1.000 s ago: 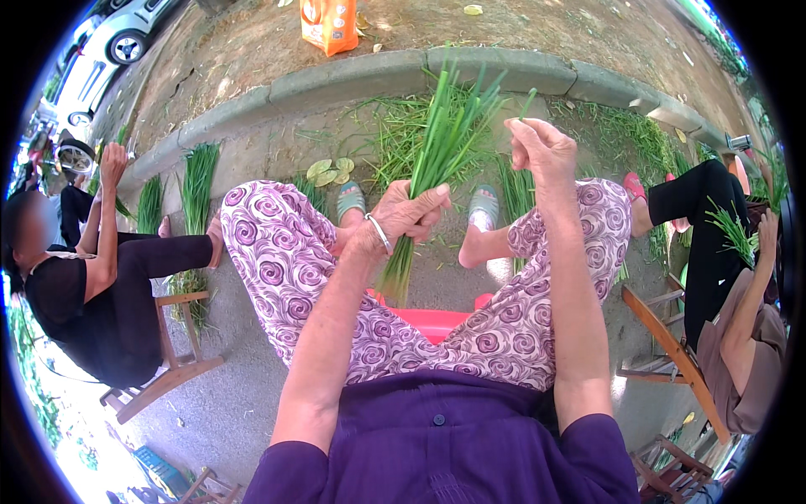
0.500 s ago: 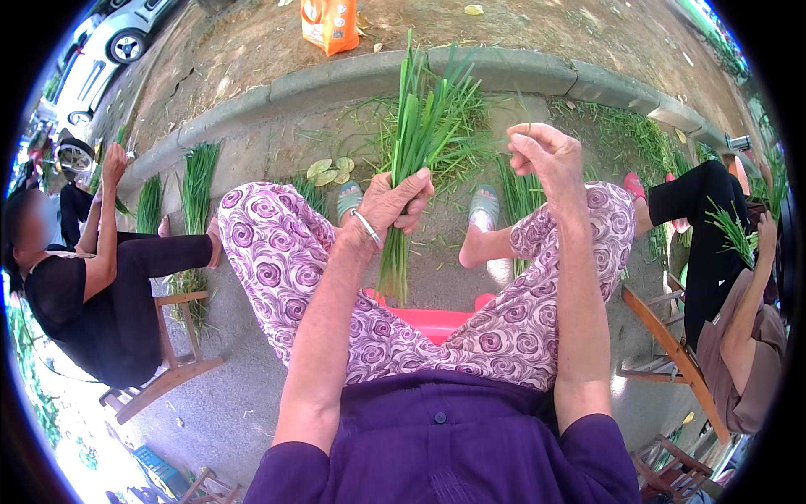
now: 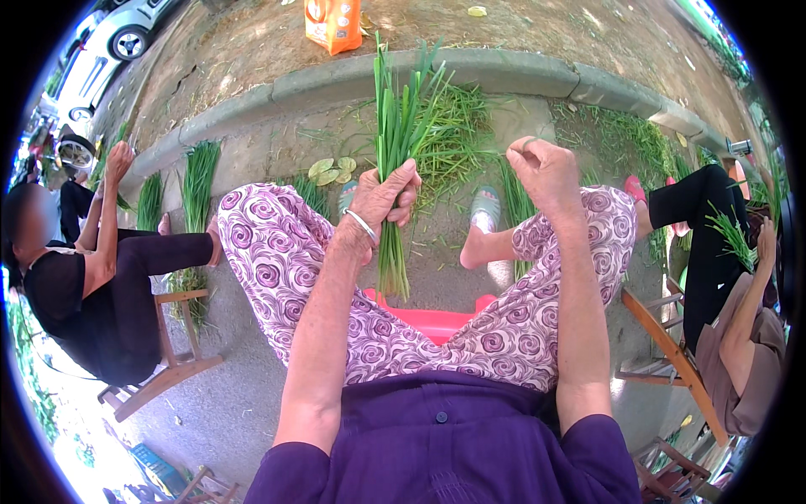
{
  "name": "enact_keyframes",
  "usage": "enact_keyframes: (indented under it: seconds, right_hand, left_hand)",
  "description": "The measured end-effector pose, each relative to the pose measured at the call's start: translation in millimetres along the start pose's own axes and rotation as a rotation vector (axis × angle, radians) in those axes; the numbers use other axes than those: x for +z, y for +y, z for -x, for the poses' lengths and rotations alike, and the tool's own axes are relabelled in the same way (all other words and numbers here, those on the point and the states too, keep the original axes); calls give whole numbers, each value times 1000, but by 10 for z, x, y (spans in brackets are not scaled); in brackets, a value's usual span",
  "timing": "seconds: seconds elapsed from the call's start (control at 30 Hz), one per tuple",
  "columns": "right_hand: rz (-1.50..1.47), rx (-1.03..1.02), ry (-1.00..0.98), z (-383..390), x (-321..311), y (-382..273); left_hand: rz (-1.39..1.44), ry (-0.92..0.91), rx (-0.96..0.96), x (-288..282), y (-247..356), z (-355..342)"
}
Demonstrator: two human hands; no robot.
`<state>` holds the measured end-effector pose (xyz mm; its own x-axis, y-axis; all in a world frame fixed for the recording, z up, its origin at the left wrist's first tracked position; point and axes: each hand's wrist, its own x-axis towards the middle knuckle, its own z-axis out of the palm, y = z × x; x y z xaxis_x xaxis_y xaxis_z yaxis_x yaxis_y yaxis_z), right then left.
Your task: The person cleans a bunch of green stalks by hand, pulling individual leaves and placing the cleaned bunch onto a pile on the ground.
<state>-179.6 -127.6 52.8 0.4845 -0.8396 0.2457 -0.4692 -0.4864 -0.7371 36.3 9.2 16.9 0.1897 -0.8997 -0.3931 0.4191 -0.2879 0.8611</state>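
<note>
My left hand, with a silver bangle on the wrist, grips a bunch of long green chive-like stalks held upright above my knees. The cut ends hang down toward a red plastic stool between my legs. My right hand is raised to the right of the bunch, fingers curled and pinched on a thin strand that is too small to make out. I sit in purple patterned trousers.
Loose green stalks and trimmings lie on the ground against a concrete kerb. A person on a wooden chair sits at left beside more bunches. Another seated person works at right. An orange bag stands beyond the kerb.
My left hand has swung the bunch from leaning right to standing upright and lifted it slightly. My right hand has stayed raised, closing its fingers a little.
</note>
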Motion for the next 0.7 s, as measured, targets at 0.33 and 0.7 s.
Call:
enact_keyframes:
  seconds: [0.33,0.7]
  right_hand:
    - [136,17,126,-32,73,4]
    - [86,93,10,-67,100,-113]
  left_hand:
    - [-80,2,-42,37,6,15]
    - [-135,-49,18,90,-33,25]
